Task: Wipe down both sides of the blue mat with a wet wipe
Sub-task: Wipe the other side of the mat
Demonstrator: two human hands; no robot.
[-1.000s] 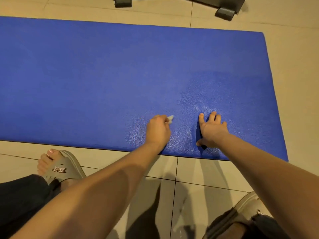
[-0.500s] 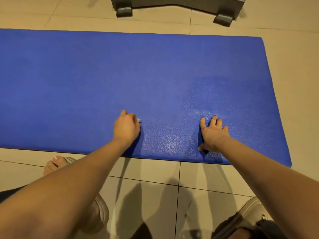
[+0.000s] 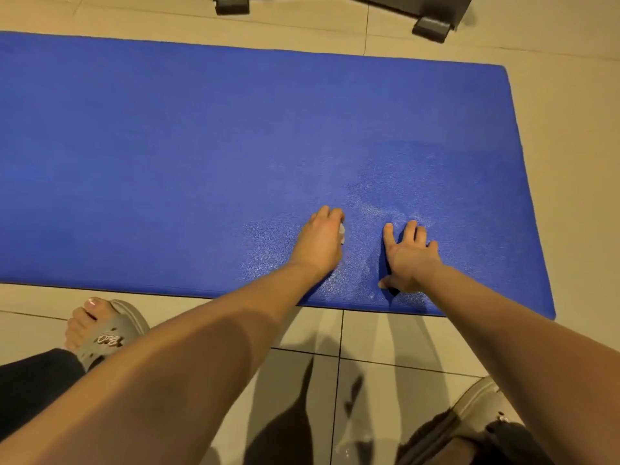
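Observation:
The blue mat (image 3: 201, 156) lies flat on the tiled floor and runs off the left edge of the view. My left hand (image 3: 320, 241) sits on its near right part, fingers curled round a small white wet wipe (image 3: 342, 233), of which only a bit shows at the fingertips. My right hand (image 3: 411, 258) presses flat on the mat just to the right, fingers spread, thumb near the mat's front edge. The mat surface around both hands shines damp.
Dark feet of a piece of equipment (image 3: 431, 28) stand on the floor beyond the mat's far edge. My sandalled feet (image 3: 100, 333) rest on the tiles in front of the mat, one at the left, one at the lower right.
My left hand swept left along the mat with the wipe, then came back right to sit close beside my right hand. The right hand stayed planted.

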